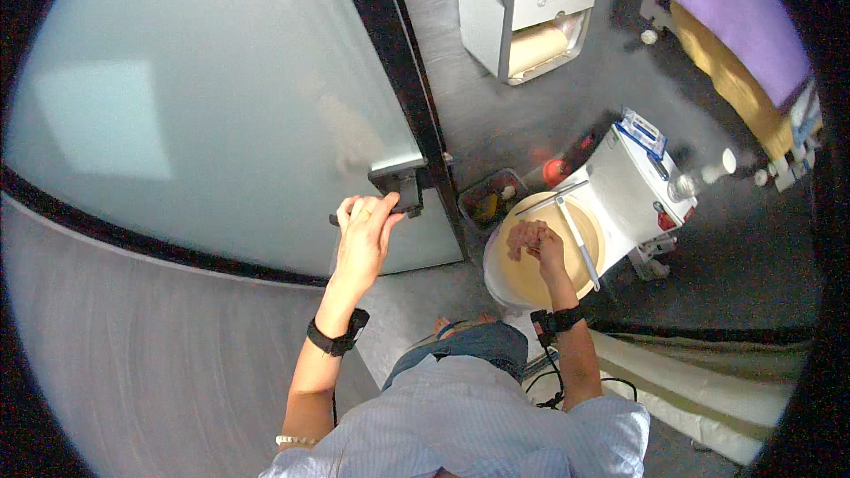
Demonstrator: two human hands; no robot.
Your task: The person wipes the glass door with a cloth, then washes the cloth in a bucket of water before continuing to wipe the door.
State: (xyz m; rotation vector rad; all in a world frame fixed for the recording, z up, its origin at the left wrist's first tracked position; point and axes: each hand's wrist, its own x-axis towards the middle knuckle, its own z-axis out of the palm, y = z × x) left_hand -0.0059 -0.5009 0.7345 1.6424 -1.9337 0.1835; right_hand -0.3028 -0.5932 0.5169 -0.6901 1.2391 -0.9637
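My left hand (365, 235) is at the black handle (407, 192) of a frosted glass door (221, 80), its fingers bent and gripping the near edge. My right hand (551, 257) holds a crumpled pinkish cloth (526, 237) over a round cream-coloured basin (522, 279). Across that basin's rim lies a squeegee (577, 235) with a long white and grey handle. The basin rests on what looks like a white toilet (611, 186). Each wrist wears a black strap with a small device.
A white paper dispenser (549, 18) hangs on the dark wall. Beside the basin stand a dark bin (482, 204) and a red object (555, 172). A wipes packet (642, 133) lies on the tank. Purple (735, 9) and mustard towels (730, 71) hang at right.
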